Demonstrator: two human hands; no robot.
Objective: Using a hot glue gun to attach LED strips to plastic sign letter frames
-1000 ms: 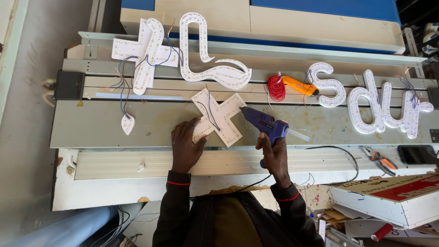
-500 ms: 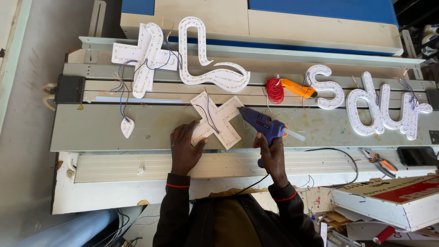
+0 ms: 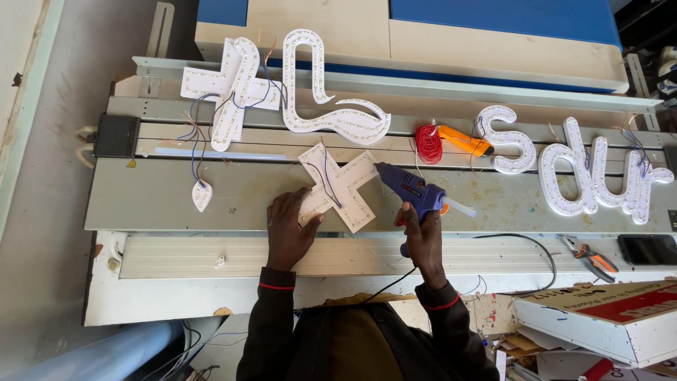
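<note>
My left hand [image 3: 289, 229] presses down on the lower left arm of a white cross-shaped sign piece [image 3: 340, 185] lined with small lights and a dark wire. My right hand [image 3: 422, 236] grips a blue glue gun [image 3: 412, 192]. Its nozzle touches the right arm of the cross. A clear glue stick sticks out of the gun's back. The cross lies flat on a grey metal bench [image 3: 162, 197].
More white lit sign letters lie around: a cross shape [image 3: 227, 88], a curly shape [image 3: 321, 92] and letters at the right [image 3: 585, 169]. A red wire spool [image 3: 427, 143], an orange tool [image 3: 462, 140], pliers [image 3: 591, 255], a dark phone [image 3: 647, 249] and a cardboard box [image 3: 599, 317] sit nearby.
The glue gun's nozzle has moved left until it touches the cross piece's right arm. My left hand stays on the piece.
</note>
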